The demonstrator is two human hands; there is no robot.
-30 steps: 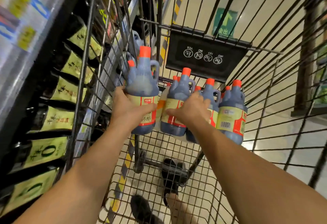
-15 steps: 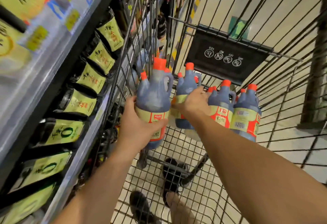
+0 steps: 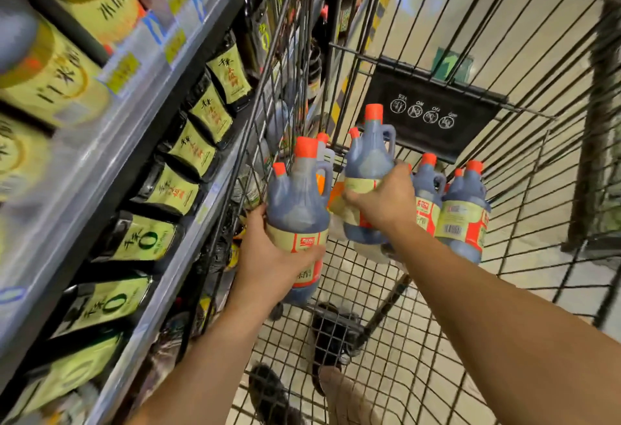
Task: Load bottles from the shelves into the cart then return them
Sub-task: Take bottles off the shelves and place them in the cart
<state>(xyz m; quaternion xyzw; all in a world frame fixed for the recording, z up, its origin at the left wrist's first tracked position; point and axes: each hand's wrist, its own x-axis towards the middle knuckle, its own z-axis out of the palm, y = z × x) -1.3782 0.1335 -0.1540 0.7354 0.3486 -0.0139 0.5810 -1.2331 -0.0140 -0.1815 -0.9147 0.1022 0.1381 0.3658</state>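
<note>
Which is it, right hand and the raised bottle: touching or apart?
Touching. Head view: the right hand curls around the raised bottle at its label.

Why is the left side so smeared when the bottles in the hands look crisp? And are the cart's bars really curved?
Head view: the yellow-labelled shelf bottles at far left streak with motion blur, while the left bottle gripped by the left hand and the right bottle in the right hand are sharp. Same view, edges: the cart wires bow, likely wide-angle distortion.
</note>
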